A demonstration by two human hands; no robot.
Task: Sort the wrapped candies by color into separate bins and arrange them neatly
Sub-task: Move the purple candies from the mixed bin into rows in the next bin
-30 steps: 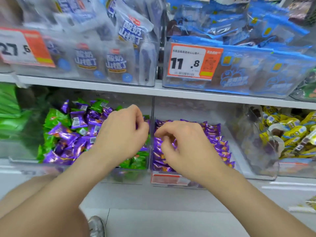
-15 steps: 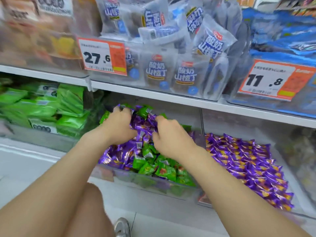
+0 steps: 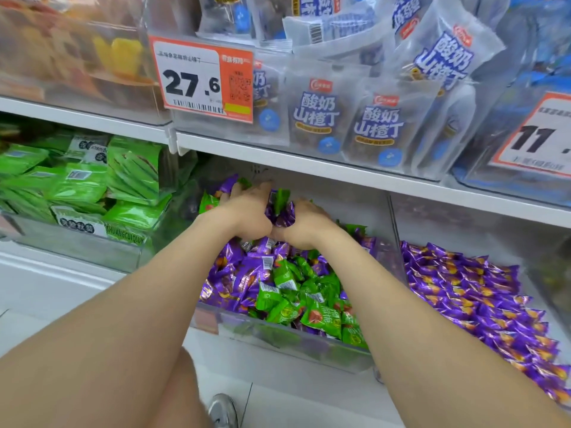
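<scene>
My left grip (image 3: 247,214) and right grip (image 3: 304,223) touch at the heels, deep at the back of the mixed bin (image 3: 278,338) under the shelf (image 3: 309,168). Both are curled inward around a handful of candies (image 3: 282,211) bunched between them. The handful shows glossy purple wrappers with one crumpled green wrapper poking up on top. My fingertips are buried in the pile, so I cannot tell how many pieces I hold.

Below my wrists the bin is a jumble. Purple candies (image 3: 228,267) lie mostly to the left and back, small foil pillows with orange print and white barcode patches. Green candies (image 3: 309,307) heap toward the front right against the clear wall. In the neighbouring bin (image 3: 448,223) on the right, the purple rows (image 3: 479,304) lie overlapping, all one colour.
</scene>
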